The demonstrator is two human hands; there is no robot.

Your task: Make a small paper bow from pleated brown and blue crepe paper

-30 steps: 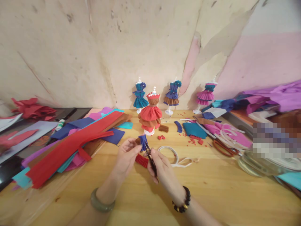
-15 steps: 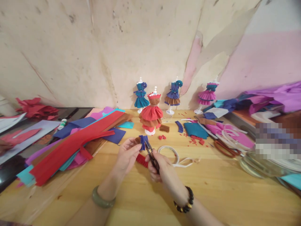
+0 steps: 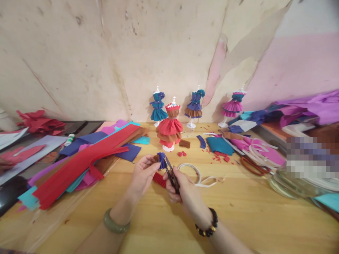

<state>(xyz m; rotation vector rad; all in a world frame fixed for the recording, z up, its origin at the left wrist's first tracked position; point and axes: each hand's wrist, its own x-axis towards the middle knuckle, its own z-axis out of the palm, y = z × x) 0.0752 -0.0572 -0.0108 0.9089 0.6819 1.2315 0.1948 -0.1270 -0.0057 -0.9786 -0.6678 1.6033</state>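
Note:
My left hand (image 3: 144, 173) pinches a small pleated strip of blue and brown crepe paper (image 3: 161, 159) above the table. In my right hand (image 3: 182, 185) is a pair of small dark thread snips (image 3: 171, 174), its blades pointing up at the strip's right edge. Whether the blades touch the paper I cannot tell. A pleated red strip (image 3: 159, 180) lies beneath and between my hands. Behind them stands a miniature dress form in a red and brown ruffled dress (image 3: 171, 125), with a small red bow (image 3: 182, 153) near its base.
Three more dressed forms, one teal (image 3: 158, 109), one blue and brown (image 3: 195, 106), one pink (image 3: 233, 106), stand by the wall. Coloured paper strips (image 3: 87, 158) are piled left. On the right are a white tape roll (image 3: 190, 173), scissors (image 3: 255, 167) and a glass container (image 3: 284, 185).
The snips' blades look slightly more apart than before. My hands stay almost in the same place, the left still holding the pleated strip; the view has shifted a little.

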